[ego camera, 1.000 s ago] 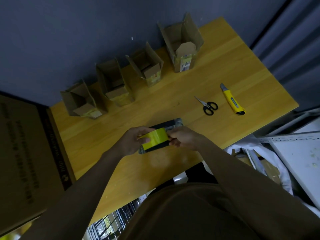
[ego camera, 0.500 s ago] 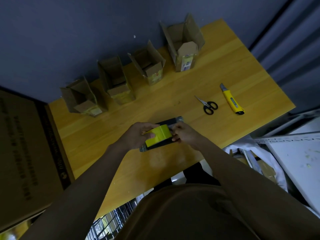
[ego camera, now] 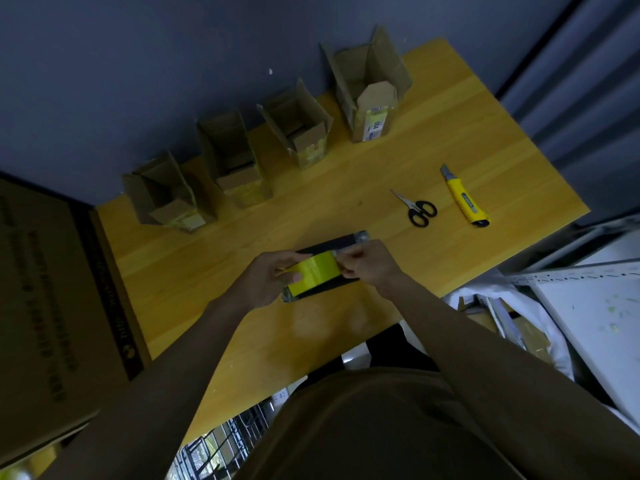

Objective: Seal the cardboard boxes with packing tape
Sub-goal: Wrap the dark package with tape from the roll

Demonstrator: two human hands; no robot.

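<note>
A roll of yellow packing tape (ego camera: 317,273) is held over a dark flat package (ego camera: 332,244) near the table's front edge. My left hand (ego camera: 265,280) grips the roll from the left. My right hand (ego camera: 367,263) pinches the tape at the roll's right side. Several open cardboard boxes stand in a row along the back wall: a small one (ego camera: 166,199) at the left, two in the middle (ego camera: 235,168) (ego camera: 301,129), and a taller one (ego camera: 370,84) with a white label at the right.
Black-handled scissors (ego camera: 415,208) and a yellow utility knife (ego camera: 464,199) lie on the wooden table (ego camera: 346,181) to the right. A large cardboard carton (ego camera: 45,306) stands at the left. White shelving and clutter (ego camera: 571,306) fill the right side beyond the table edge.
Both hands and the tape roll stay over the dark package. The camera view has shifted slightly.
</note>
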